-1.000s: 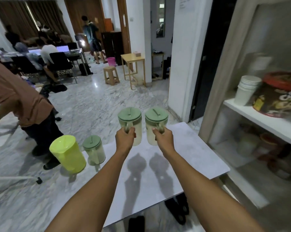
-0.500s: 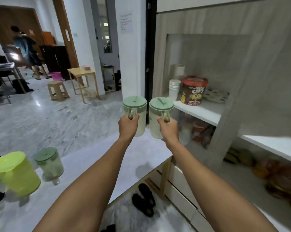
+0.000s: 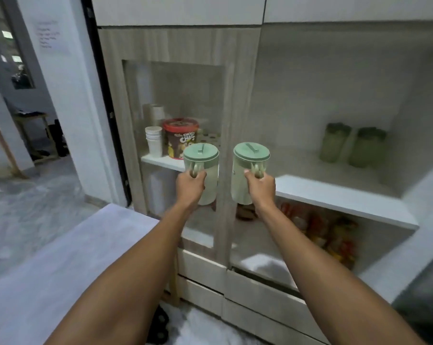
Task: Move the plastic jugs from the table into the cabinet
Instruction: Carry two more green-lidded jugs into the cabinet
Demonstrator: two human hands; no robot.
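I hold two pale plastic jugs with green lids, upright in the air in front of the cabinet. My left hand grips the handle of the left jug. My right hand grips the handle of the right jug. Both jugs hang level with the white middle shelf, just outside it. Two more green jugs stand side by side at the back right of that shelf, blurred. The white table lies at the lower left, under my left forearm.
A stack of white cups and a red-lidded cereal tub stand on the shelf's left part behind a glass door. Colourful packets fill the compartment below. Drawers sit under that. A doorway opens at the left.
My view has swung right from the table and room to face the cabinet. Both jugs have travelled with my hands toward the middle shelf; the yellow and small green jugs have left the view.
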